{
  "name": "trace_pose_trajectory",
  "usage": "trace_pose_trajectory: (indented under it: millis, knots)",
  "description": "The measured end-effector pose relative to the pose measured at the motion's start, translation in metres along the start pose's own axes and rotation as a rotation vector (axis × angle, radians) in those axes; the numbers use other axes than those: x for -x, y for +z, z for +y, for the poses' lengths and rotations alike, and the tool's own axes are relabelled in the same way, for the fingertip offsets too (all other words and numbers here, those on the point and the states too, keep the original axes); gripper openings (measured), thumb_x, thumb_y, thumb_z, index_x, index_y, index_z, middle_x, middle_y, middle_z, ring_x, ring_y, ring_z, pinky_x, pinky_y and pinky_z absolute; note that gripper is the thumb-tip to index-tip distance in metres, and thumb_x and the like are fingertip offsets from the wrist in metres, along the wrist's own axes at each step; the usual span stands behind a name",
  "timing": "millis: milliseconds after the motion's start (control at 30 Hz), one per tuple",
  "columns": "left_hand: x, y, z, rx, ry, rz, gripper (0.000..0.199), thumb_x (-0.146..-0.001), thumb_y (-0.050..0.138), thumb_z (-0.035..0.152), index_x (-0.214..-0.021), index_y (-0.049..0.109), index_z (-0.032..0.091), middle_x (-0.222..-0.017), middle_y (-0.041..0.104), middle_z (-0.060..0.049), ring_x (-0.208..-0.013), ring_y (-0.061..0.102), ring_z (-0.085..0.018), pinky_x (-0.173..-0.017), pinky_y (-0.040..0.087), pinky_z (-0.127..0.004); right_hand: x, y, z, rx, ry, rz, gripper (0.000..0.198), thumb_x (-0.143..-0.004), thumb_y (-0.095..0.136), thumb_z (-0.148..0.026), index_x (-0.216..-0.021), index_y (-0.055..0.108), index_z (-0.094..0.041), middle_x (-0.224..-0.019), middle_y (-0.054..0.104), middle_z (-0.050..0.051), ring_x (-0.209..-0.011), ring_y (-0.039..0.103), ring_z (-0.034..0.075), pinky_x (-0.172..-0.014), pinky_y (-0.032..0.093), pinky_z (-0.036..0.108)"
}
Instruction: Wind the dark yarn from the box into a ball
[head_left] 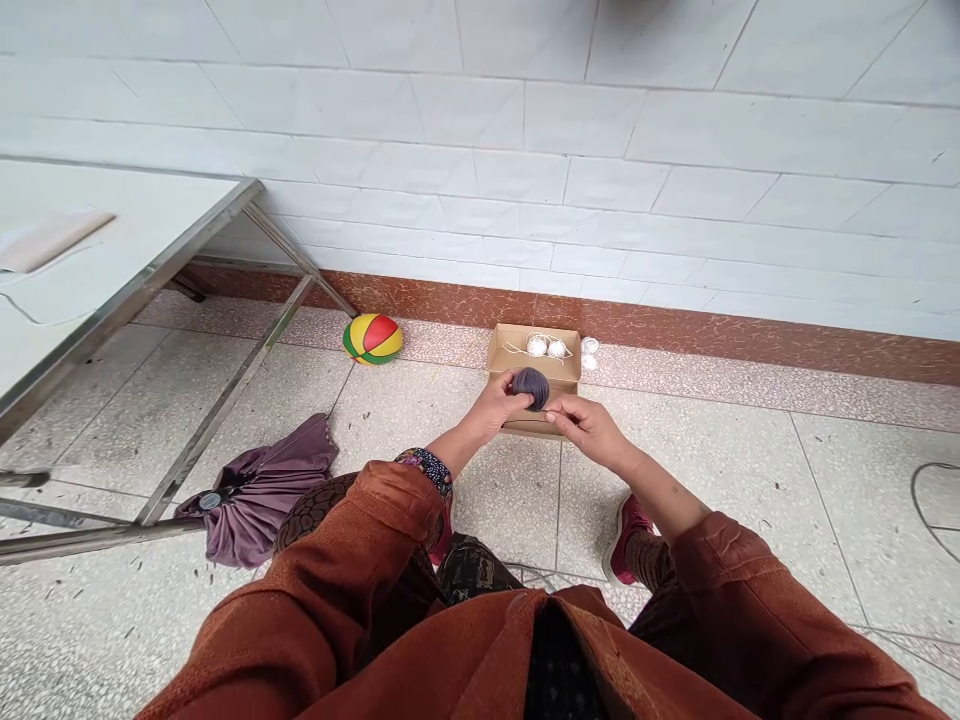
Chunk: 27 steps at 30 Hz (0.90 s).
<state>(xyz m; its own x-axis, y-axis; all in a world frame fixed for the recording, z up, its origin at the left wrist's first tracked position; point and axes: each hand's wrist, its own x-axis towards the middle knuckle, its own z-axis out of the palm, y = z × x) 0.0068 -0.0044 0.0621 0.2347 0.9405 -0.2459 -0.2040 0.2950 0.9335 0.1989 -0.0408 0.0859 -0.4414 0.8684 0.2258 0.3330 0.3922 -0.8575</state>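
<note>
A dark grey-purple ball of yarn (531, 387) is gripped in my left hand (500, 402), with the fingers closed about its left side. Just to the right of it, my right hand (589, 428) is pinched shut at the yarn ball's lower edge. What lies between those fingertips, perhaps a strand, is too small to make out. Below both hands on the floor stands an open cardboard box (512, 338). Inside, near its back, lie two small white yarn balls (546, 346) with a loose white strand. My hands and the grey ball hide part of the box.
White round items (589, 352) lie right of the box by the tiled wall (600, 190). A colourful ball (373, 339) rests near the leg of a metal-framed table (187, 235). A folded purple umbrella (262, 490) is on the floor at left; a cable (916, 495) is at far right.
</note>
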Motion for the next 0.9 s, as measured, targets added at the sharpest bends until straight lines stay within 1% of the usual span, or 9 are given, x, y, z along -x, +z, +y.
trace_pose_trajectory:
  millis: [67, 167, 267, 400, 500, 633, 700, 800, 900]
  knots:
    - [0.002, 0.002, -0.002, -0.134, -0.03, -0.062, 0.05, -0.062, 0.075, 0.015, -0.112, 0.067, 0.015, -0.101, 0.069, -0.005, -0.095, 0.061, -0.019, -0.094, 0.043, -0.034, -0.003, -0.006, 0.001, -0.022, -0.002, 0.065, 0.018, -0.096, 0.055, -0.033, -0.088, 0.066, -0.022, -0.086, 0.071, 0.003, -0.079, 0.064, 0.017, -0.075, 0.049, 0.03]
    - [0.006, 0.005, -0.004, -0.181, -0.08, -0.26, 0.057, -0.064, 0.078, 0.018, -0.119, 0.067, 0.017, -0.105, 0.07, -0.006, -0.097, 0.062, -0.021, -0.092, 0.044, -0.037, -0.007, -0.011, 0.01, 0.001, 0.042, 0.2, 0.019, -0.095, 0.057, -0.036, -0.087, 0.067, -0.022, -0.084, 0.07, 0.003, -0.079, 0.063, 0.018, -0.075, 0.049, 0.031]
    - [0.014, 0.007, -0.003, -0.031, -0.089, -0.425, 0.066, -0.066, 0.08, 0.022, -0.13, 0.062, 0.021, -0.117, 0.067, -0.009, -0.104, 0.061, -0.023, -0.09, 0.046, -0.036, -0.01, -0.01, 0.023, 0.063, 0.111, 0.292, 0.023, -0.093, 0.058, -0.039, -0.08, 0.066, -0.022, -0.078, 0.067, 0.003, -0.074, 0.061, 0.018, -0.072, 0.048, 0.031]
    - [0.024, 0.01, 0.005, 0.25, -0.146, -0.501, 0.072, -0.071, 0.078, 0.026, -0.139, 0.053, 0.03, -0.13, 0.059, -0.01, -0.1, 0.063, -0.022, -0.079, 0.05, -0.033, -0.006, -0.002, 0.036, 0.107, 0.207, 0.298, 0.025, -0.095, 0.054, -0.037, -0.076, 0.062, -0.022, -0.074, 0.064, 0.003, -0.07, 0.058, 0.018, -0.067, 0.046, 0.03]
    - [0.023, 0.01, 0.012, 0.387, -0.142, -0.436, 0.058, -0.07, 0.077, 0.026, -0.126, 0.062, 0.021, -0.117, 0.064, -0.01, -0.094, 0.063, -0.02, -0.079, 0.05, -0.033, -0.002, 0.007, 0.038, 0.148, 0.217, 0.244, 0.023, -0.096, 0.048, -0.033, -0.08, 0.06, -0.022, -0.077, 0.064, 0.004, -0.073, 0.059, 0.019, -0.068, 0.045, 0.03]
    - [0.013, 0.007, 0.011, 0.437, -0.061, -0.186, 0.04, -0.066, 0.077, 0.019, -0.105, 0.066, 0.017, -0.101, 0.067, -0.006, -0.094, 0.062, -0.018, -0.086, 0.048, -0.033, 0.003, 0.016, 0.032, 0.145, 0.145, 0.111, 0.02, -0.098, 0.046, -0.032, -0.088, 0.06, -0.022, -0.083, 0.066, 0.004, -0.076, 0.061, 0.019, -0.071, 0.046, 0.029]
    - [0.009, 0.005, 0.009, 0.383, -0.038, -0.08, 0.038, -0.066, 0.076, 0.019, -0.102, 0.064, 0.017, -0.099, 0.066, -0.004, -0.094, 0.061, -0.017, -0.087, 0.047, -0.033, 0.005, 0.017, 0.025, 0.132, 0.113, 0.045, 0.02, -0.099, 0.046, -0.033, -0.09, 0.06, -0.022, -0.084, 0.066, 0.003, -0.076, 0.061, 0.018, -0.072, 0.047, 0.029]
    - [0.006, 0.003, 0.004, 0.232, -0.031, 0.024, 0.041, -0.067, 0.074, 0.021, -0.106, 0.06, 0.018, -0.1, 0.064, -0.004, -0.094, 0.06, -0.018, -0.082, 0.048, -0.032, 0.005, 0.015, 0.013, 0.088, 0.044, -0.05, 0.022, -0.1, 0.048, -0.035, -0.089, 0.062, -0.022, -0.08, 0.065, 0.002, -0.071, 0.06, 0.016, -0.07, 0.047, 0.028]
    - [0.008, 0.005, 0.001, 0.059, -0.027, 0.057, 0.047, -0.067, 0.071, 0.021, -0.112, 0.055, 0.019, -0.102, 0.061, -0.003, -0.093, 0.058, -0.017, -0.081, 0.049, -0.03, 0.002, 0.006, 0.004, 0.016, -0.025, -0.078, 0.022, -0.099, 0.052, -0.037, -0.09, 0.065, -0.021, -0.081, 0.066, 0.002, -0.071, 0.06, 0.015, -0.069, 0.048, 0.027]
